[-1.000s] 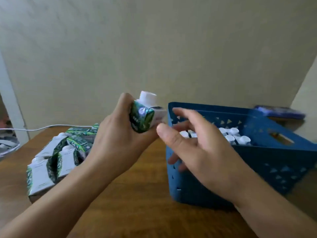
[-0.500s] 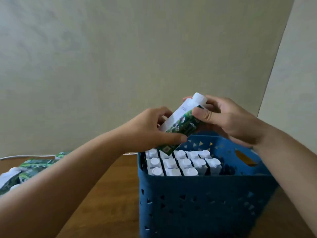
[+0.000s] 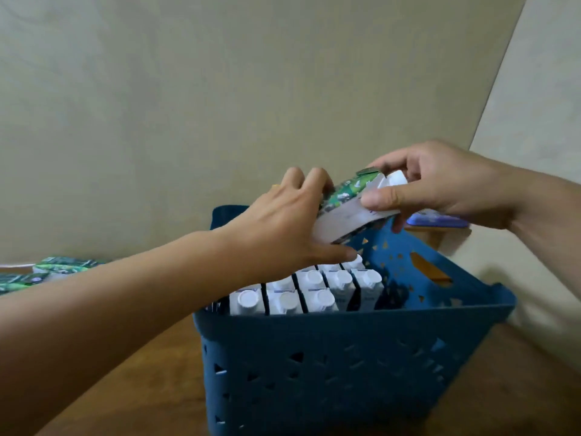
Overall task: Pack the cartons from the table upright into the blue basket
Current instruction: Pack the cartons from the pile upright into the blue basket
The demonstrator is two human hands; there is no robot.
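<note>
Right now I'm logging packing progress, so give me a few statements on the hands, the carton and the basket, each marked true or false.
1. Both the left hand and the right hand hold the carton. True.
2. The held carton stands upright inside the blue basket. False: it is tilted, in the air above the basket.
3. Packed cartons stand cap-up in the basket. True.
4. No cartons are left on the table. False: loose cartons lie at far left.
5. The basket has a lid. False: it is open-topped.
</note>
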